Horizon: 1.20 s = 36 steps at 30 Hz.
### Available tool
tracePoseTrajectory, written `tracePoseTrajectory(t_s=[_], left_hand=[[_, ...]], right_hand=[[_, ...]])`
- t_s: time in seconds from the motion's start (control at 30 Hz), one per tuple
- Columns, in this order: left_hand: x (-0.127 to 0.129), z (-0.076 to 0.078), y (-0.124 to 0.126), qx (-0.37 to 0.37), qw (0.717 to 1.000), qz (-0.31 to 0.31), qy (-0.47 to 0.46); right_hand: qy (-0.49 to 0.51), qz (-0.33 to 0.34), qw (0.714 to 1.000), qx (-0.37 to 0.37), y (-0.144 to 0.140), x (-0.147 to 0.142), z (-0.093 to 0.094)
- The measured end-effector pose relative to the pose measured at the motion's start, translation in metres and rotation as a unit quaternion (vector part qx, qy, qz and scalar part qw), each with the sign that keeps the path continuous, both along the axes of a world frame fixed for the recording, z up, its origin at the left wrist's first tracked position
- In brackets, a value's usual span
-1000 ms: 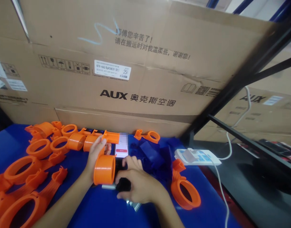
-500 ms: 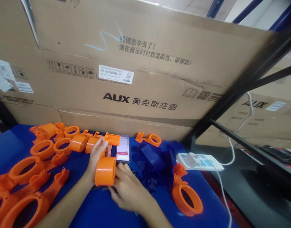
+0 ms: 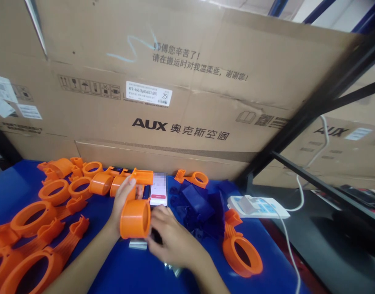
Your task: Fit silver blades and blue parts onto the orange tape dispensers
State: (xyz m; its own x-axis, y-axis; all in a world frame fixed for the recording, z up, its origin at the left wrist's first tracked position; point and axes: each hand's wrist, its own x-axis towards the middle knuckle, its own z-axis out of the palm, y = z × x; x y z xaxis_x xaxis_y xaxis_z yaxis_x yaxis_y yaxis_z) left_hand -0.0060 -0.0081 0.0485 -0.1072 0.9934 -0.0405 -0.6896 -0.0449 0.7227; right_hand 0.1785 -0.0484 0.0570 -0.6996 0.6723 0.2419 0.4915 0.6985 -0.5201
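Note:
My left hand (image 3: pixel 123 204) is wrapped round the handle of an orange plastic tape dispenser (image 3: pixel 135 220), its wide ring towards me and its flat head up. Close against the ring's right side is my right hand (image 3: pixel 167 234), fingers curled together; something dark shows between them, but I cannot make out what it is. Small pale, shiny strips (image 3: pixel 138 244) lie on the blue tabletop (image 3: pixel 123 271) below the dispenser. Just behind the hands lies a lit phone (image 3: pixel 158 192).
Several orange tape dispensers (image 3: pixel 34 218) cover the left side. A heap of dark blue plastic parts (image 3: pixel 199 204) sits right of the phone. Further right are another dispenser (image 3: pixel 242 255) and a white power strip (image 3: pixel 257 207) with cables. A large cardboard box (image 3: pixel 181 110) stands behind.
My right hand has moved slightly right and down, away from the ring's edge. The held dispenser has turned slightly, and the pale strips below it now show more.

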Motion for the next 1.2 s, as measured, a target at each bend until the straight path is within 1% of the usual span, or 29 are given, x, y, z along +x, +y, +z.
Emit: tracePoseTrajectory(t_s=[0.1, 0.17, 0.2, 0.27, 0.3, 0.37, 0.4, 0.47, 0.53, 0.67, 0.8, 0.93, 1.07, 1.2], left_hand=[[-0.003, 0.004, -0.003, -0.044, 0.997, -0.022, -0.059], [-0.002, 0.003, -0.003, -0.065, 0.995, -0.026, -0.076], [-0.001, 0.001, -0.003, -0.072, 0.994, -0.014, -0.082], [0.005, -0.004, -0.002, -0.071, 0.994, 0.012, -0.077], [0.008, -0.008, -0.002, -0.061, 0.996, 0.01, -0.063], [0.016, -0.016, -0.002, -0.025, 0.999, -0.034, -0.014], [0.02, -0.02, -0.004, -0.005, 0.998, -0.064, 0.015], [0.027, -0.025, -0.008, 0.019, 0.992, -0.107, 0.059], [0.031, -0.028, -0.013, 0.022, 0.989, -0.122, 0.079], [0.036, -0.026, -0.019, 0.01, 0.988, -0.128, 0.089], [0.036, -0.022, -0.018, -0.007, 0.989, -0.115, 0.09], [0.035, -0.019, -0.02, -0.006, 0.99, -0.108, 0.094], [0.035, -0.016, -0.023, -0.005, 0.989, -0.112, 0.099], [0.034, -0.016, -0.021, 0.0, 0.985, -0.093, 0.148]], right_hand=[[0.088, -0.066, 0.993, -0.041, 0.006, 0.012, 0.004], [0.167, -0.111, 0.977, -0.073, 0.01, 0.019, 0.005], [0.214, -0.131, 0.964, -0.088, 0.012, 0.021, 0.004], [0.312, -0.172, 0.928, -0.11, 0.015, 0.024, 0.003], [0.354, -0.192, 0.908, -0.116, 0.016, 0.024, 0.003], [0.412, -0.225, 0.875, -0.12, 0.019, 0.024, 0.002], [0.428, -0.236, 0.864, -0.119, 0.021, 0.023, 0.002], [0.444, -0.249, 0.853, -0.114, 0.022, 0.023, 0.001], [0.448, -0.248, 0.852, -0.113, 0.022, 0.022, 0.001], [0.426, -0.245, 0.864, -0.107, 0.021, 0.024, -0.003], [0.396, -0.251, 0.88, -0.082, 0.023, 0.028, -0.008], [0.378, -0.25, 0.889, -0.066, 0.026, 0.03, -0.009], [0.368, -0.246, 0.895, -0.06, 0.025, 0.033, -0.007], [0.325, -0.232, 0.916, -0.042, 0.023, 0.037, -0.001]])
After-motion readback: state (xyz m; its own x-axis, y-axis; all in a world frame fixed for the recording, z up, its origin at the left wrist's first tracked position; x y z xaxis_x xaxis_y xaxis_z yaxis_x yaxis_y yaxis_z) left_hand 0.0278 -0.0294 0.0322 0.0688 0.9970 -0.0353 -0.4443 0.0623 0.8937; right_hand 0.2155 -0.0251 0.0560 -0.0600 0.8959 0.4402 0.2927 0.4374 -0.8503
